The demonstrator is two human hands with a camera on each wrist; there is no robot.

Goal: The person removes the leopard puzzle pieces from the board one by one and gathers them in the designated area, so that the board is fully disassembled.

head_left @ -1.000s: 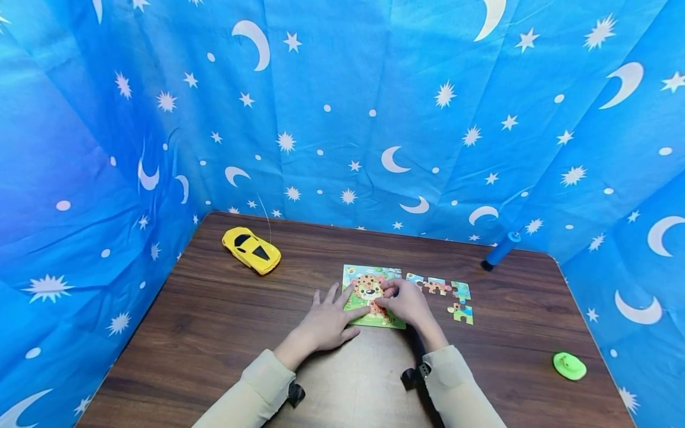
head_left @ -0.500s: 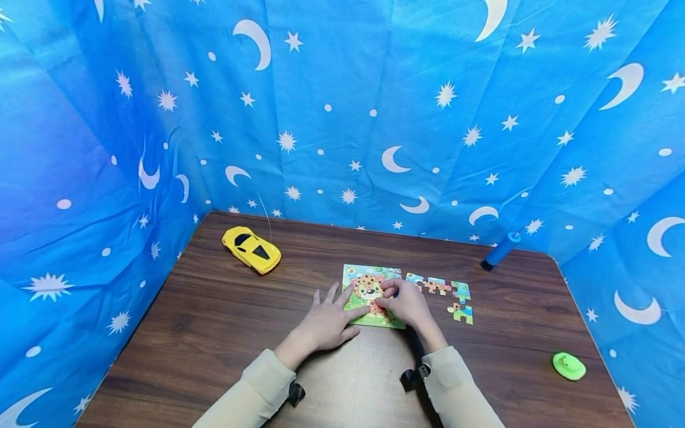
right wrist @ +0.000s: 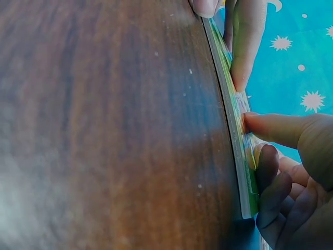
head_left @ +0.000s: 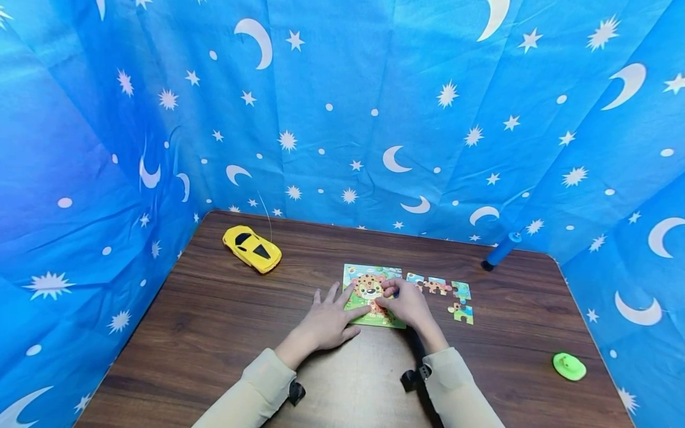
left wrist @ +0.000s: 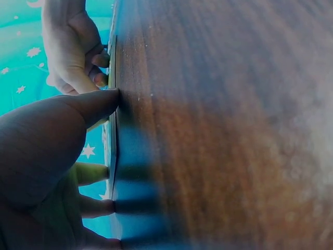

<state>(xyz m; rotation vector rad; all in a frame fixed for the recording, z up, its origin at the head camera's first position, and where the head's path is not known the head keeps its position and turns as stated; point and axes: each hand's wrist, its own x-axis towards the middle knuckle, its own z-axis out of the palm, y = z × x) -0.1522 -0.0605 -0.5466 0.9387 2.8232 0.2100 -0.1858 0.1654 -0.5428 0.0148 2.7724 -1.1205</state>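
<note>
A leopard jigsaw puzzle lies flat in its thin frame on the wooden table. My left hand has its fingers spread, index finger and thumb side reaching onto the puzzle's left part; in the left wrist view its thumb touches the front edge. My right hand is bent over the puzzle's right part, with thumb and curled fingers set close on a puzzle piece, mostly hidden beneath them. In the right wrist view the right thumb touches the picture surface near the curled fingertips.
Loose puzzle pieces lie right of the frame, with a joined pair below. A yellow toy car stands back left. A blue cylinder with a black end is back right, and a small green object near the right edge.
</note>
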